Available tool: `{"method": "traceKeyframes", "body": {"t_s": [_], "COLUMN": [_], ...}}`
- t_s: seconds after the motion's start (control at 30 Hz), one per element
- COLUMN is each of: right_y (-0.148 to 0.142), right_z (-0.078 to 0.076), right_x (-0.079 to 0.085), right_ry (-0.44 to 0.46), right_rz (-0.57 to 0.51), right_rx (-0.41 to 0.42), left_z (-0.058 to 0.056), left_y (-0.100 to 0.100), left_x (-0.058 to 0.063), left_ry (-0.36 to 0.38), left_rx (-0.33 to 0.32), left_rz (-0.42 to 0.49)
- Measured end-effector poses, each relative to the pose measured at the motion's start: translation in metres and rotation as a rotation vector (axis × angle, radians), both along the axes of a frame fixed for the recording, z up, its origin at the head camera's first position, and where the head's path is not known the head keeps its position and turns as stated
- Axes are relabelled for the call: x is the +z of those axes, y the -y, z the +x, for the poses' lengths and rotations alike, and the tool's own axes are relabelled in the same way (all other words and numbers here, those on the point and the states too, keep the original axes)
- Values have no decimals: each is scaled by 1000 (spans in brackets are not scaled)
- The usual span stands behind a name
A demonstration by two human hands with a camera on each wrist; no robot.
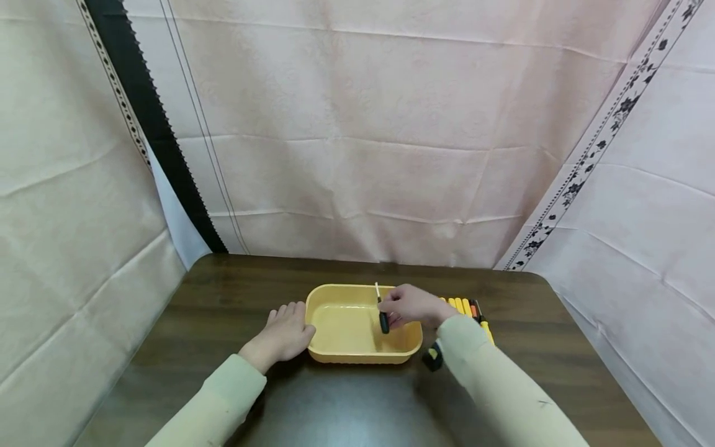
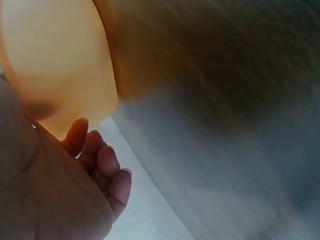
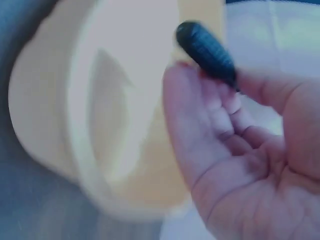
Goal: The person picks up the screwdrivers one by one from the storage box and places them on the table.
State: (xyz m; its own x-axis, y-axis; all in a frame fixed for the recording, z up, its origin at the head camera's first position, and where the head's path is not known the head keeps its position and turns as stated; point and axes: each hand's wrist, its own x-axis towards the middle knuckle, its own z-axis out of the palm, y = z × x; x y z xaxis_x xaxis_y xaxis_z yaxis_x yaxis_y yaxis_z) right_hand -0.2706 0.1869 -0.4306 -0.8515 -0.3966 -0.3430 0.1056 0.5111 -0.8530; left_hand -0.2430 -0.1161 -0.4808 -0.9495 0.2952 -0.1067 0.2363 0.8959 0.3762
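Observation:
A shallow yellow plastic tray (image 1: 346, 358) stands on the table. My right hand (image 1: 413, 304) is over its right part and pinches a small screwdriver (image 1: 384, 322) between thumb and fingers. The screwdriver has a black handle, and its thin pale shaft points away from me. In the right wrist view only the black handle (image 3: 205, 50) shows, above my fingers. At the tray's left end my left hand (image 1: 283, 332) holds the rim, thumb at the edge. From the left wrist view, its bent fingers (image 2: 107, 160) lie outside the tray wall (image 2: 65, 55).
Several tools with yellow handles (image 1: 459, 304), some with red or black parts, lie in a row right of the tray, partly behind my right forearm. A black and yellow object (image 1: 432, 357) lies near the tray's front right corner. Pale cloth (image 1: 357, 155) hangs beyond the dark wooden table (image 1: 234, 285).

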Motion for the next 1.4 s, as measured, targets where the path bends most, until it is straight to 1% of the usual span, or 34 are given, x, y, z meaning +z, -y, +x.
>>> {"method": "traceKeyframes", "body": {"t_s": [0.13,0.17,0.3,0.4,0.47,0.63,0.7,0.8,0.83,1.0,1.17,1.2,1.3,1.4], "right_y": [-33,-42,-81,-110,-129,-166,-177,-189,-193,-211,-228,-230,-235,-237], "right_z": [1,1,6,11,16,26,29,30,30,30,32,32,32,29], "right_x": [12,14,20,23,22,10,4,-5,-8,-20,-36,-38,-44,-46], "right_ry": [25,23,-11,-20,-6,24,26,32,28,43,72,72,79,88], "right_rz": [-165,-188,-220,-191,-175,-146,-142,-132,-127,-68,23,38,65,77], "right_rx": [-37,-53,-118,-176,-210,-243,-254,-302,-304,-361,-422,-417,-447,-454], "left_z": [1,1,1,0,0,3,4,3,3,2,4,5,5,5], "left_y": [-1,0,0,0,0,-2,-2,-2,-2,0,0,-1,-1,-2], "left_x": [1,1,0,0,-1,-1,0,0,0,-1,-1,-1,1,2], "left_ry": [-4,-5,-7,-8,-11,-13,-9,-11,-14,-32,-22,-19,-9,-6], "left_rx": [-3,-3,-1,0,1,-3,-6,-8,-8,-4,-3,-3,-2,6], "left_rz": [-7,-8,-13,-10,-10,-3,-3,-5,-4,4,19,20,14,-3]}}
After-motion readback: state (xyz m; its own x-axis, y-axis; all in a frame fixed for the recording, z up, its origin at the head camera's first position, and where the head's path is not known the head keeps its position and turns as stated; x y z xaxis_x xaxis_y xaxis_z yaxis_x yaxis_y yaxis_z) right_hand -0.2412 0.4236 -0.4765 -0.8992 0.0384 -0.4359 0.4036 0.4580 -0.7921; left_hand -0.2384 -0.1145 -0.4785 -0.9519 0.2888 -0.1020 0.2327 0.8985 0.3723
